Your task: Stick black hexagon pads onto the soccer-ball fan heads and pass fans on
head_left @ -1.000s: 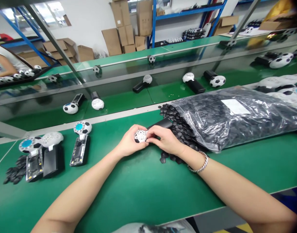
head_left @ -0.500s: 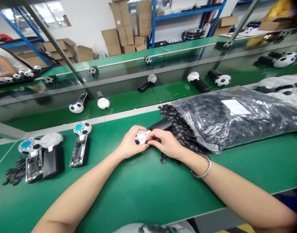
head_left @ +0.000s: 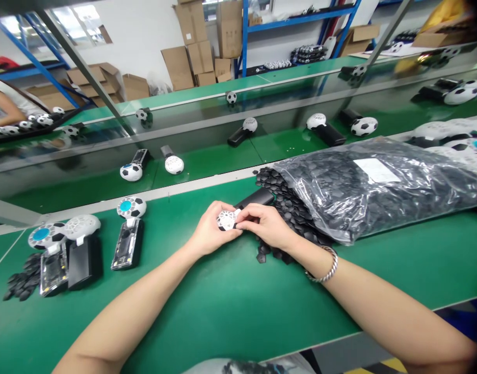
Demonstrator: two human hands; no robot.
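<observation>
As fingers hold ball (black-patched), bag, tabletop

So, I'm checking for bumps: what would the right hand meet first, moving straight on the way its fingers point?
The white openwork shell held in the left hand. The right hand is at its edge, seemingly touching it, though depth makes contact hard to confirm.

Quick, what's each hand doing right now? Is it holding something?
Left hand: closed around the ball.
Right hand: closed in a pinch at the ball's edge; can't tell if anything is in it.
</observation>
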